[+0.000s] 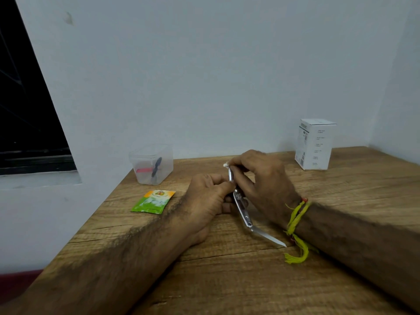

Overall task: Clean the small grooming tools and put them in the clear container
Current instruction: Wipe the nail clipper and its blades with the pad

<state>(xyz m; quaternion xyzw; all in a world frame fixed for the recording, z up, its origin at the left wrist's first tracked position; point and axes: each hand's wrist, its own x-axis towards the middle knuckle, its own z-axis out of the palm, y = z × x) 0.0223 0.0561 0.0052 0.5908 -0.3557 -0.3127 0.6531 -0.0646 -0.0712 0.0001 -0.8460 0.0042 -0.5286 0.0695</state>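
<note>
A steel nail clipper with its pointed file swung out is held just above the wooden table, pinched by the left hand. The right hand grips a small white wipe at its tip. It looks light, rigid and slick, with a sharp point, so the body is the safest hold. The clear container stands near.

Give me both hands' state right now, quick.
Left hand: fingers curled, gripping the metal nail clipper.
Right hand: pinching a small white swab at the clipper's upper end.
</note>
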